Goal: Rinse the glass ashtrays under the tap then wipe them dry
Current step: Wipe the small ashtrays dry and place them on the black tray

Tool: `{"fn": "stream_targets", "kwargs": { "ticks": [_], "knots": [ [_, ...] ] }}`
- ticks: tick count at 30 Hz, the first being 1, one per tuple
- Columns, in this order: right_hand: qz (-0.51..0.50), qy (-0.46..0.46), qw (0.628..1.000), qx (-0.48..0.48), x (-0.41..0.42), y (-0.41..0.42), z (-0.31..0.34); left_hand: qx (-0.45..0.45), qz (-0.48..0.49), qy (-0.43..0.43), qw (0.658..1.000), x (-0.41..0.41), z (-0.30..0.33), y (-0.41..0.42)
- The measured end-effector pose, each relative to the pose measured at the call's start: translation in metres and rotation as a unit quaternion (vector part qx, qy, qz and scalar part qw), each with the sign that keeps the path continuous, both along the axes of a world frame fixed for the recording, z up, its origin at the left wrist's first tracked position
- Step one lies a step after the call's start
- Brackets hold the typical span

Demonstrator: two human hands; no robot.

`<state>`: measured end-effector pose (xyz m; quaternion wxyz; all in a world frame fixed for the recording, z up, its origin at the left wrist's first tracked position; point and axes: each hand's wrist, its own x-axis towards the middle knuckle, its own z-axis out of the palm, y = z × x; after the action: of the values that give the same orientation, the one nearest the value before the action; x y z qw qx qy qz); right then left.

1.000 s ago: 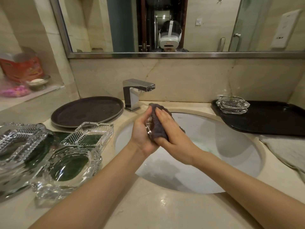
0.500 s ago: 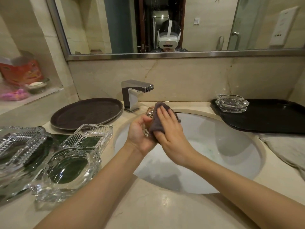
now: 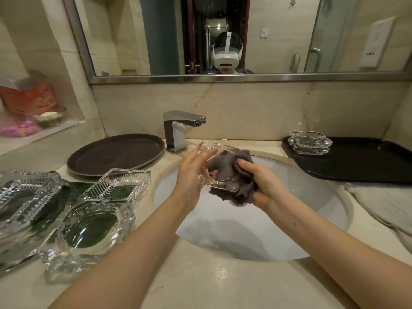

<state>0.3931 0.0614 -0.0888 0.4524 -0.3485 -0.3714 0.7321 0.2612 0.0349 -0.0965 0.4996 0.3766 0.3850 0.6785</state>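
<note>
Head view: round clear glass ashtray (image 3: 219, 168) steadied by flat-fingered left hand (image 3: 191, 172), being wiped with dark grey cloth (image 3: 234, 181) gripped in right hand (image 3: 265, 184); two stacked glass ashtrays (image 3: 308, 142) seemingly done, three cut-glass ashtrays (image 3: 73, 210) likely left.

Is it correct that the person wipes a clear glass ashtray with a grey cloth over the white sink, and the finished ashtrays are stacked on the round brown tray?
Not quite. The head view shows the finished clear glass ashtrays stacked on the black rectangular tray, right of the sink.

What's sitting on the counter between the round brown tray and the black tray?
In the head view, the chrome tap and the white sink lie between the round brown tray and black tray.
</note>
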Motion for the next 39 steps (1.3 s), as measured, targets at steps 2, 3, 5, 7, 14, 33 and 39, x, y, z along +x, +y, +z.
{"fn": "stream_targets", "kwargs": {
  "ticks": [2, 3, 5, 7, 14, 33, 39],
  "knots": [
    [-0.007, 0.002, 0.999, 0.032, 0.003, 0.006, 0.0, -0.022, 0.05, 0.096, 0.994, 0.001, -0.004, 0.001],
    [-0.02, 0.009, 0.998, 0.054, 0.004, 0.009, 0.001, -0.033, 0.062, 0.124, 0.99, 0.001, -0.004, 0.002],
    [-0.039, 0.016, 0.995, 0.085, 0.006, 0.012, 0.003, -0.068, 0.065, 0.169, 0.981, 0.002, -0.004, 0.002],
    [-0.042, 0.001, 0.993, 0.114, 0.008, 0.012, 0.002, -0.119, 0.074, 0.201, 0.97, 0.005, -0.005, 0.002],
    [-0.082, -0.306, 0.84, 0.44, -0.001, 0.001, -0.008, -0.223, -0.114, -0.043, 0.967, 0.009, 0.0, -0.002],
    [-0.044, -0.535, 0.596, 0.598, 0.001, -0.001, -0.014, -0.071, -0.104, -0.174, 0.977, -0.005, -0.002, 0.001],
    [0.01, -0.456, 0.7, 0.55, -0.002, -0.013, -0.003, -0.036, -0.067, -0.119, 0.99, -0.009, -0.008, 0.002]
  ]
}}
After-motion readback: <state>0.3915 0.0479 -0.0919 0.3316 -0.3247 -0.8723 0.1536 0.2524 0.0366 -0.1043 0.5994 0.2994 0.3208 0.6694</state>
